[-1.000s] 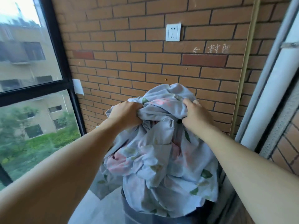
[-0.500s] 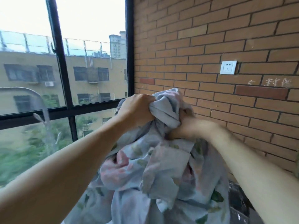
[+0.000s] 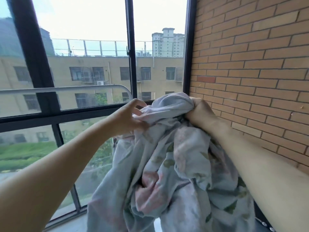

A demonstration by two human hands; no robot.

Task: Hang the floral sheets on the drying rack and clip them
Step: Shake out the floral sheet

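1. Brick wall (image 3: 250, 67) fills the right side of the view and a dark-framed window (image 3: 130, 47) the left, with buildings and greenery beyond the glass.
2. Across the window, at about hand height, runs a pale metal bar with a curved end (image 3: 66, 89); I judge it to be the top rail of the drying rack, though the rest of its frame cannot be seen.
3. A floral sheet (image 3: 175, 164) hangs as a crumpled bundle between the two arms, its top bunched near the hands and its bulk trailing down toward the floor.
4. The right hand (image 3: 199, 113) is clenched on the upper knot of the sheet and carries the weight, close beside the brick wall.
5. The left hand (image 3: 128, 118) has its fingers spread and only lightly touches the cloth at its left edge; it is released rather than gripping.
6. The relation that matters: the rail lies to the left of and beyond the bundle, running left to right, and its curved end sits just above the left hand.
7. The left hand is therefore the nearer one to the rail; it would likely need to find an edge and draw the sheet leftward over the bar.
8. No clips are visible, so clipping appears some way off.
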